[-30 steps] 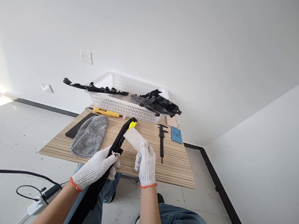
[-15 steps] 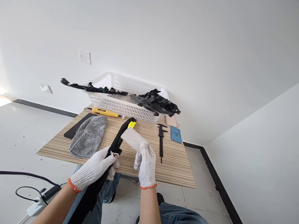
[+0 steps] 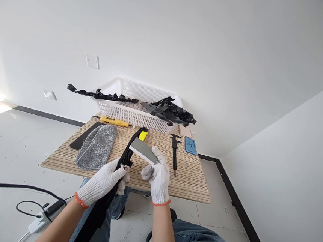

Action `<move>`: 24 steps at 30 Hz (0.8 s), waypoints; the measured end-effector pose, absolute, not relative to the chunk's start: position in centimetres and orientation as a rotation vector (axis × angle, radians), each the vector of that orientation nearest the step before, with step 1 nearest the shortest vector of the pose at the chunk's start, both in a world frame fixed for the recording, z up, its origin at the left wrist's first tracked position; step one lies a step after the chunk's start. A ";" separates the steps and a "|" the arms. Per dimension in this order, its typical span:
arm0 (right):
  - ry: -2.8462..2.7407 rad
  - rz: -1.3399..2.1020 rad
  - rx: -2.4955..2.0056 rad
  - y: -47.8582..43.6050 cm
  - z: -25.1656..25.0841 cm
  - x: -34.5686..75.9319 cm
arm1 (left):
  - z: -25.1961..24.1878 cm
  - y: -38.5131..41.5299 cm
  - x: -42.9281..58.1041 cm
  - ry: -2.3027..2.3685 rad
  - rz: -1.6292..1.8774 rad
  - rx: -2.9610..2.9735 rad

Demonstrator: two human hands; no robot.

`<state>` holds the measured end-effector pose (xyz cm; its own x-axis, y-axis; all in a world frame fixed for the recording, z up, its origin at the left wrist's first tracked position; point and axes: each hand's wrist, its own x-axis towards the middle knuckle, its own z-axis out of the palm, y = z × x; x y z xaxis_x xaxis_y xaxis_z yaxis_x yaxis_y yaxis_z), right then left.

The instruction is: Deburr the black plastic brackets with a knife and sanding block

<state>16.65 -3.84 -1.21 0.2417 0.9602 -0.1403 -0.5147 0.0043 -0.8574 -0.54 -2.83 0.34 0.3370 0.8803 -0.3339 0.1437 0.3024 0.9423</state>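
Both my hands wear white knit gloves with orange cuffs. My left hand (image 3: 109,180) is closed round a long black plastic trim piece (image 3: 127,153), which slants from my lap up over the table. Close to its far end shows a yellow object (image 3: 143,135), partly hidden, whose kind I cannot make out. My right hand (image 3: 159,175) grips the near end of a flat sanding block (image 3: 144,149), with a grey face up and white edges. The block is just right of the trim piece; whether they touch I cannot tell.
A white plastic basket (image 3: 128,113) with black plastic parts (image 3: 169,111) stands at the table's back. On the wood-grain table (image 3: 187,183) lie a grey cloth (image 3: 98,147), a black flat pad (image 3: 85,136), a yellow-handled tool (image 3: 114,121), a black caliper (image 3: 174,150) and a blue card (image 3: 190,145).
My right hand has turned the sanding block over, so its grey face shows instead of the white one. My left hand and the trim piece have hardly moved.
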 end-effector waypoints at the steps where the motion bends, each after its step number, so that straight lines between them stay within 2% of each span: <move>1: -0.578 1.265 -0.975 -3.8 -1.2 16.6 | 0.2 -2.8 -0.6 1.136 0.662 1.185; 9: -0.599 1.020 -1.153 -3.3 -1.5 15.3 | 0.8 -2.9 -0.3 1.164 0.646 1.150; 14: -0.710 1.155 -1.133 -3.3 -1.3 15.3 | 1.1 -2.9 -0.3 1.158 0.634 1.199; 24: -0.724 1.111 -1.228 -2.8 -1.9 14.9 | -0.1 -9.0 -3.5 1.125 0.533 1.146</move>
<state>14.87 -2.79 -1.90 0.3352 0.9337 -0.1259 -0.2617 -0.0360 -0.9645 -3.50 -9.03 -0.07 0.3929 0.8176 -0.4210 0.1919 0.3748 0.9070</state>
